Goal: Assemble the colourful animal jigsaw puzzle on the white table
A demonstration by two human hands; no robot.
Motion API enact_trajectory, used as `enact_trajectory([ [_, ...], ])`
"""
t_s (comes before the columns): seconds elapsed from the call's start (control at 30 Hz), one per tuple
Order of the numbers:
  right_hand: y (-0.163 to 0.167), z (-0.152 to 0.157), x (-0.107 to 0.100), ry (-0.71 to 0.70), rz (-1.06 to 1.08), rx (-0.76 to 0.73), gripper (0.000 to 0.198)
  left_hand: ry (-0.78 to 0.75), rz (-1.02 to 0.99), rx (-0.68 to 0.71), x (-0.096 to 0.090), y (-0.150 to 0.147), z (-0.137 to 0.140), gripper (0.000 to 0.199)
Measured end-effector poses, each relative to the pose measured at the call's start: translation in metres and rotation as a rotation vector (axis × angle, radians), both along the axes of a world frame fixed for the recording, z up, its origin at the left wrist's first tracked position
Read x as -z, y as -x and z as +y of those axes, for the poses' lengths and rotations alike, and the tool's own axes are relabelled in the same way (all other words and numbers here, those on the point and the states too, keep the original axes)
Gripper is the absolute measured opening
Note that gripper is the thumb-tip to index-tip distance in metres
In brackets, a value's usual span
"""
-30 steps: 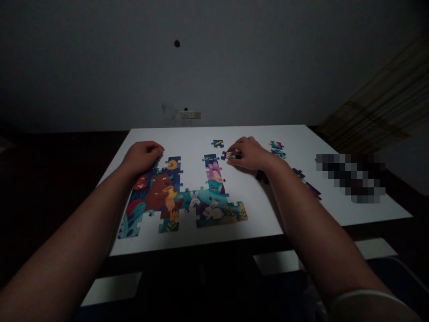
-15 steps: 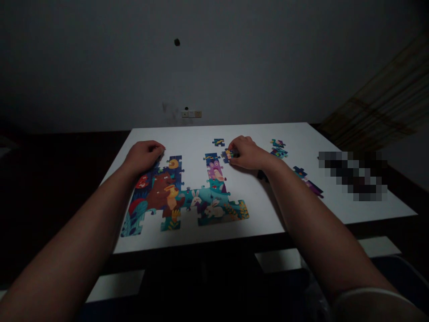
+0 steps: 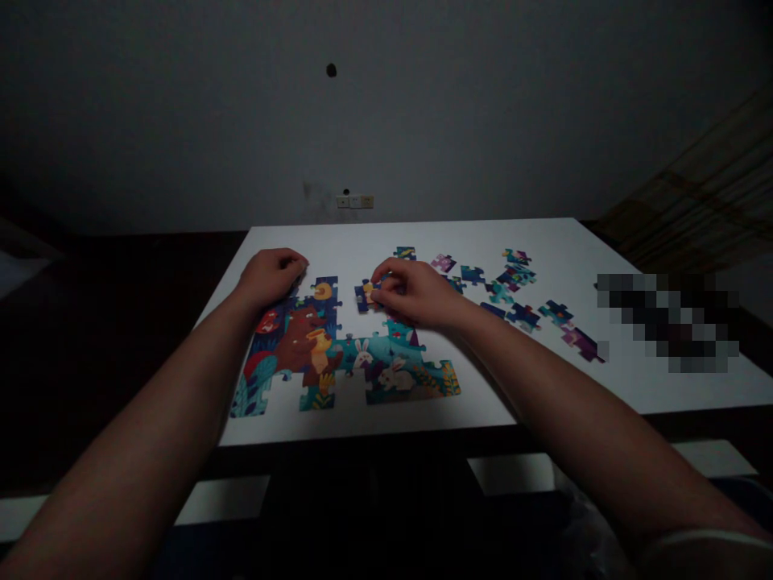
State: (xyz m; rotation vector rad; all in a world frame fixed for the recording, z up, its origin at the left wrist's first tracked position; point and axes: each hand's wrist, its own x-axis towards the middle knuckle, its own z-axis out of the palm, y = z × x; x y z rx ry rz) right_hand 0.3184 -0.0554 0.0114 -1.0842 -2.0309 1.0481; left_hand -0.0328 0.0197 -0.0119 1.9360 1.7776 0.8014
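My right hand [image 3: 416,292] pinches a puzzle piece [image 3: 363,298] in dark blue and yellow over the gap in the middle of a partly joined jigsaw puzzle [image 3: 307,334]. The puzzle shows a brown bear, white rabbits and plants; its upper right part is hidden behind that hand. At the puzzle's upper left corner, my left hand [image 3: 273,275] rests with its fingers curled, and what lies under or in them is too dark to make out.
Several loose puzzle pieces [image 3: 522,316] lie spread on the right half of the white table [image 3: 483,395]. One more piece [image 3: 404,253] is behind my right hand. A pixelated patch [image 3: 670,322] covers the table's right side. A wall with sockets [image 3: 355,201] stands behind.
My right hand has moved left with the puzzle piece, from right of the owl column to over the middle gap. My left hand stays at the corner. The view has shifted slightly.
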Motion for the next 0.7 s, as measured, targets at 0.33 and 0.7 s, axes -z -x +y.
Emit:
enact_trajectory([
  [0.33, 0.0107, -0.0046, 0.0061, -0.201, -0.277, -0.076, 0.024, 0.010, 0.029, 0.002, -0.0036, -0.0044, -0.0034, 0.033],
  [0.7, 0.0115, -0.0058, 0.0006, -0.358, -0.437, -0.148, 0.028, 0.008, 0.032, 0.010, -0.0013, -0.0027, -0.0022, 0.036],
])
